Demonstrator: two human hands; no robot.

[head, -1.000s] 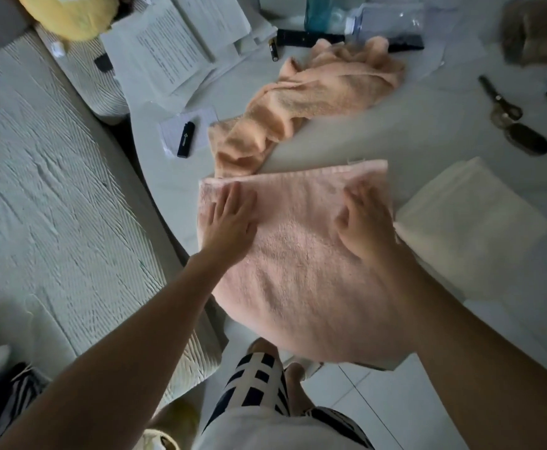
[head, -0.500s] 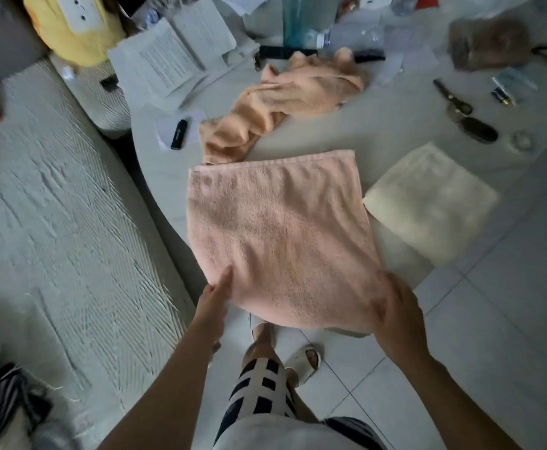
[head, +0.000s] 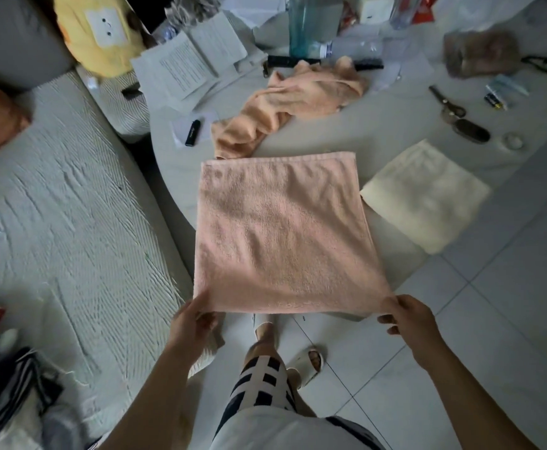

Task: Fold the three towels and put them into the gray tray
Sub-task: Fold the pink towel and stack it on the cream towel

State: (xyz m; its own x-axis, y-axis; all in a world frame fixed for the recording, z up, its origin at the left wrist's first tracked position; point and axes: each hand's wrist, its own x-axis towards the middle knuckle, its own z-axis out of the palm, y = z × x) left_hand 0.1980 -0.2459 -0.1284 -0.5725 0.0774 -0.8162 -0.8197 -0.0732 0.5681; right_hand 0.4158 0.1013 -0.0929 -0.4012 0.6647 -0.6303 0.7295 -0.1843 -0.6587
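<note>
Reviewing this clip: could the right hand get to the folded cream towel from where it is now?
Probably yes, but not yet: the right hand pinches a near corner of the pink towel. The cream towel lies uncovered just beyond, with nothing between them.

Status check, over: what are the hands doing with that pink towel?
Left hand and right hand each pinch a near corner of pink towel. Orange towel still crumpled. Cream towel folded. Tray unseen.
</note>
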